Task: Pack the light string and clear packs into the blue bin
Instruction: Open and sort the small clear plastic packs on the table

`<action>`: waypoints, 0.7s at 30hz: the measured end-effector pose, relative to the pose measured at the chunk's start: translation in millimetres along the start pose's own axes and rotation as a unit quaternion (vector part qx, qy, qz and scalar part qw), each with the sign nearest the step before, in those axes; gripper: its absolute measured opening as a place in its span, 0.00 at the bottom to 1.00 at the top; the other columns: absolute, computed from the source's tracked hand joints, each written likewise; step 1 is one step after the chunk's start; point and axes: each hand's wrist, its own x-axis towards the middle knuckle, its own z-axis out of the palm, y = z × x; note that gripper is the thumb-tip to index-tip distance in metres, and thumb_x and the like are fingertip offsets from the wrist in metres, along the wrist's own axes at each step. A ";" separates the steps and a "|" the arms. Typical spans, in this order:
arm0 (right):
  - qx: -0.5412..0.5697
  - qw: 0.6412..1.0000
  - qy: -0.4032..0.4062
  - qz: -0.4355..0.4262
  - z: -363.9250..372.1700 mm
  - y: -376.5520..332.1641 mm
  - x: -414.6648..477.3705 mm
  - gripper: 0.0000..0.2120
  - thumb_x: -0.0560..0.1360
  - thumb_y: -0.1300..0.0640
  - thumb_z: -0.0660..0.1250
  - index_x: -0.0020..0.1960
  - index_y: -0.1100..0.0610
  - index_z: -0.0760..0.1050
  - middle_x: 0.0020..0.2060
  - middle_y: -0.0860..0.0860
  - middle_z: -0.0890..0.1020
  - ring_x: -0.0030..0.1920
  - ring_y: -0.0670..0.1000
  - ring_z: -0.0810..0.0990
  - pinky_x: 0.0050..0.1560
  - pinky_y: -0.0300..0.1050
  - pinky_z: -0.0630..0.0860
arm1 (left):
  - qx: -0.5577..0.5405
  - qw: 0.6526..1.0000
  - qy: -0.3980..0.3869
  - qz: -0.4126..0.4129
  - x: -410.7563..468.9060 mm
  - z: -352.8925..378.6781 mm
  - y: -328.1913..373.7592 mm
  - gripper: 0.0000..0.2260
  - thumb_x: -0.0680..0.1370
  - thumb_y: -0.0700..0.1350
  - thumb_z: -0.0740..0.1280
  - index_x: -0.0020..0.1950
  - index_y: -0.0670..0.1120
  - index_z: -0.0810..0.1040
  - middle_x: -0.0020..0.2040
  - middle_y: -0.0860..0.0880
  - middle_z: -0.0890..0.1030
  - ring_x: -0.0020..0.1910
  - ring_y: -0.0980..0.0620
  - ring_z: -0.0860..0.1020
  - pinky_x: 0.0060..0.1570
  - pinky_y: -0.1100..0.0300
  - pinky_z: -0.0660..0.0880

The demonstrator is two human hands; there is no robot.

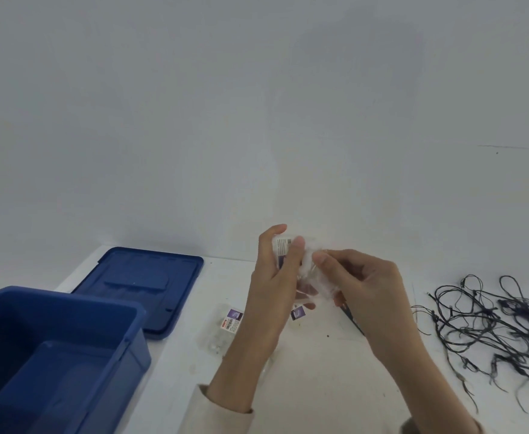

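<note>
My left hand [272, 283] is curled round the held clear pack [283, 245], thumb on the near face and fingers behind it. The pack stands roughly on end, label uppermost. My right hand [363, 286] pinches crinkled clear film at the pack's side, on the side away from the blue bin [138, 339]. I cannot tell whether that film is the same pack or a second one pressed against it. Both hands hold this bundle above the table [319, 371], higher than the bin's rim and well apart from it. The bin lies off to my left hand's side and nearer to me, so I judge the left hand the natural one to carry the bundle across and down into the open top. Its long axis would need tipping flat on the way. A loose clear pack [225, 328] lies on the table between the grip and the bin, and another labelled pack [298, 313] shows just under my hands. The lid [144, 283] lies flat just behind the bin. The light string [492, 324] sprawls in a tangle on the side farthest from the bin, beyond my right hand, and not yet packed.
</note>
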 end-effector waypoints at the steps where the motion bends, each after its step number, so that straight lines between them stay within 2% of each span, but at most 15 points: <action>1: -0.008 1.000 -0.002 -0.006 1.2 0.3 -0.4 0.06 0.74 0.54 0.68 0.45 0.53 0.83 0.27 0.42 0.81 0.24 0.41 0.72 0.28 0.28 0.67 | -0.016 1.000 0.007 -0.015 0.1 0.5 1.0 0.12 0.79 0.53 0.60 0.62 0.57 0.69 0.46 0.44 0.80 0.33 0.49 0.81 0.34 0.56 0.81; 2: -0.018 1.000 -0.024 -0.008 0.5 -1.3 -0.8 0.08 0.75 0.52 0.66 0.47 0.52 0.83 0.25 0.39 0.79 0.25 0.40 0.73 0.28 0.27 0.67 | -0.036 0.999 0.014 -0.033 0.3 -0.2 1.2 0.11 0.79 0.52 0.60 0.62 0.55 0.70 0.48 0.43 0.80 0.33 0.48 0.81 0.31 0.57 0.80; 4: -0.031 0.991 -0.127 0.009 -9.6 -8.8 0.7 0.10 0.76 0.51 0.63 0.54 0.48 0.80 0.24 0.36 0.76 0.26 0.38 0.73 0.29 0.25 0.67 | -0.080 0.994 0.021 -0.070 1.6 -6.1 1.7 0.11 0.79 0.52 0.61 0.60 0.53 0.72 0.48 0.44 0.80 0.31 0.46 0.79 0.27 0.61 0.75; 6: -0.037 0.969 -0.241 0.030 -23.4 -16.6 3.9 0.15 0.73 0.50 0.66 0.60 0.46 0.76 0.29 0.35 0.77 0.31 0.37 0.74 0.36 0.25 0.69 | -0.102 0.990 0.003 -0.097 3.2 -13.5 2.8 0.11 0.79 0.51 0.61 0.60 0.50 0.74 0.49 0.47 0.79 0.29 0.47 0.78 0.25 0.63 0.72; 7: -0.046 0.961 -0.271 0.023 -28.2 -17.6 5.5 0.19 0.70 0.49 0.67 0.61 0.45 0.75 0.31 0.35 0.77 0.34 0.38 0.75 0.40 0.26 0.70 | -0.104 0.989 -0.013 -0.106 3.7 -16.1 3.8 0.12 0.79 0.51 0.61 0.61 0.49 0.74 0.51 0.47 0.79 0.28 0.47 0.78 0.25 0.63 0.72; 9: -0.079 0.963 -0.256 -0.015 -30.1 -13.8 8.3 0.21 0.67 0.47 0.68 0.60 0.42 0.75 0.33 0.37 0.78 0.35 0.39 0.75 0.42 0.29 0.70 | -0.100 0.987 -0.042 -0.121 4.8 -17.1 5.1 0.15 0.80 0.51 0.60 0.63 0.45 0.73 0.51 0.46 0.79 0.28 0.49 0.78 0.26 0.63 0.73; 11: -0.107 0.971 -0.205 -0.055 -25.9 -9.1 9.4 0.18 0.68 0.46 0.69 0.58 0.41 0.77 0.34 0.39 0.78 0.34 0.40 0.74 0.42 0.32 0.69 | -0.104 0.984 -0.053 -0.137 4.8 -15.1 5.8 0.18 0.79 0.53 0.60 0.64 0.43 0.72 0.47 0.45 0.80 0.27 0.51 0.78 0.27 0.64 0.73; 15: -0.101 0.980 -0.142 -0.094 -15.9 -3.4 5.4 0.16 0.72 0.56 0.70 0.59 0.48 0.78 0.33 0.39 0.77 0.32 0.40 0.74 0.38 0.26 0.67 | -0.116 0.980 -0.042 -0.156 2.7 -13.1 3.4 0.20 0.79 0.54 0.60 0.64 0.42 0.71 0.39 0.47 0.82 0.26 0.52 0.78 0.26 0.65 0.74; 18: -0.108 0.979 -0.125 -0.118 -9.8 2.2 -1.0 0.16 0.72 0.60 0.71 0.59 0.50 0.78 0.34 0.40 0.76 0.33 0.40 0.74 0.38 0.25 0.67 | -0.118 0.980 -0.029 -0.156 2.8 -14.1 -0.6 0.19 0.79 0.53 0.60 0.64 0.42 0.72 0.44 0.44 0.80 0.25 0.51 0.77 0.25 0.64 0.73; 21: -0.062 0.987 -0.120 -0.091 -11.3 4.5 0.7 0.14 0.70 0.60 0.73 0.53 0.48 0.80 0.32 0.41 0.78 0.31 0.40 0.75 0.38 0.26 0.69 | -0.113 0.980 -0.033 -0.158 2.6 -14.5 -2.6 0.20 0.78 0.55 0.61 0.64 0.42 0.72 0.46 0.43 0.77 0.24 0.51 0.76 0.25 0.63 0.72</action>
